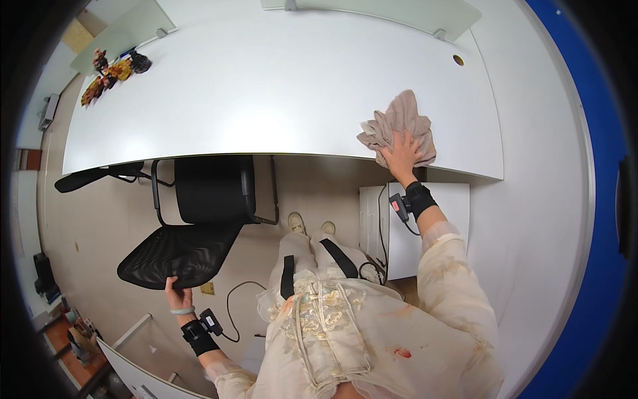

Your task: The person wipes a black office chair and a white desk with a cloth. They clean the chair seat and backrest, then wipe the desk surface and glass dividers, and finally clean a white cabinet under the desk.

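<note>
A crumpled pinkish-brown cloth (401, 112) lies on the white desk top (259, 90), close to its front edge on the right. My right hand (402, 155) presses on this cloth with the fingers spread over its folds. Lower left, my left hand (178, 294) grips the top edge of a black mesh chair backrest (179, 254). The chair's black seat (214, 189) reaches partly under the desk's front edge. Both wrists carry black straps with small cabled devices.
A white drawer cabinet (428, 229) stands under the desk at the right. Figurines (117, 72) sit at the desk's far left. Frosted glass panels (374, 12) line its back edge. A second black chair (99, 174) is at the left. Cables hang near my legs.
</note>
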{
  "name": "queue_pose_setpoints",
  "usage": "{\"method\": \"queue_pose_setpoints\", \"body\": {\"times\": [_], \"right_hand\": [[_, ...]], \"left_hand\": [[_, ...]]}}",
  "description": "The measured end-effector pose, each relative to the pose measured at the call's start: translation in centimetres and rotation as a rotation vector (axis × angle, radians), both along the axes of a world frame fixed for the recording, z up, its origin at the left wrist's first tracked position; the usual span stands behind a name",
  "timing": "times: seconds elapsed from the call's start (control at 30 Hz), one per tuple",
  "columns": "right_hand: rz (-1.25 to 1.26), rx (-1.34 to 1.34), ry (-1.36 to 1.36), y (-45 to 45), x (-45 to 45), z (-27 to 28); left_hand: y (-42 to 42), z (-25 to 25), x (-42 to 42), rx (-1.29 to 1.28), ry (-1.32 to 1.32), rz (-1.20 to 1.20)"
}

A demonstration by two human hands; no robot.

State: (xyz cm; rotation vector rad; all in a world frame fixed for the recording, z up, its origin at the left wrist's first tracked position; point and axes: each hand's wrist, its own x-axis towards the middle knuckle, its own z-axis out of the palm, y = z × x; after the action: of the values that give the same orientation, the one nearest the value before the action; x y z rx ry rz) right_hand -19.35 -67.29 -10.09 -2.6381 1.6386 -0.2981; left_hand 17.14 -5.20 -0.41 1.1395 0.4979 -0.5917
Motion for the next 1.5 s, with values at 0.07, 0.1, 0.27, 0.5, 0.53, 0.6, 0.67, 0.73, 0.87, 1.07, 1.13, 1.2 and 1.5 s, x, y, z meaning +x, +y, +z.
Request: {"method": "queue_pose_setpoints", "body": {"times": [0.07, 0.1, 0.27, 0.5, 0.53, 0.6, 0.67, 0.73, 0.87, 1.07, 1.13, 1.2, 1.5], "right_hand": [[0.071, 0.005, -0.039, 0.0, -0.3, 0.7], [0.102, 0.009, -0.048, -0.2, -0.7, 1.2], [0.248, -0.010, -0.118, 1.0, -5.5, 2.2], [-0.182, 0.056, -0.202, 9.9, -18.7, -2.0], [-0.299, 0.117, -0.214, 11.6, -20.4, -3.2], [-0.447, 0.200, -0.233, 14.6, -24.4, -5.8], [-0.613, 0.374, -0.388, 16.6, -27.8, -7.8], [-0.753, 0.597, -0.677, 17.6, -28.7, -9.3], [-0.871, 0.727, -0.955, 18.6, -26.5, -13.7], [-0.467, 0.709, -0.859, 16.9, -13.1, -20.3], [-0.325, 0.882, -0.821, 18.0, -3.0, -17.9], [-0.103, 0.792, -0.406, 19.9, 5.2, -13.8], [0.184, 1.067, -0.237, 26.0, 11.3, -10.0]], "left_hand": [[1.5, -0.7, 0.9, 0.028, 0.012, 0.006], [1.7, -1.1, 1.3, 0.039, 0.025, 0.002], [0.8, -0.6, 0.9, 0.127, 0.018, -0.048], [-0.5, 0.0, 0.3, 0.186, 0.025, -0.110], [-0.5, 0.2, 0.1, 0.220, 0.017, -0.117], [-0.2, 0.0, 0.3, 0.199, 0.005, -0.182], [-1.0, 0.0, -0.3, 0.223, -0.013, -0.176], [-0.9, 0.2, -0.5, 0.205, -0.012, -0.189], [-0.1, -0.8, -0.2, 0.191, -0.017, -0.259], [-2.1, -1.7, -0.4, 0.187, -0.067, -0.386], [-1.3, -0.3, -0.5, 0.228, -0.096, -0.344], [-0.8, 0.2, -0.6, 0.264, -0.083, -0.319], [-1.8, -0.3, -0.4, 0.043, 0.026, -0.296]]}}
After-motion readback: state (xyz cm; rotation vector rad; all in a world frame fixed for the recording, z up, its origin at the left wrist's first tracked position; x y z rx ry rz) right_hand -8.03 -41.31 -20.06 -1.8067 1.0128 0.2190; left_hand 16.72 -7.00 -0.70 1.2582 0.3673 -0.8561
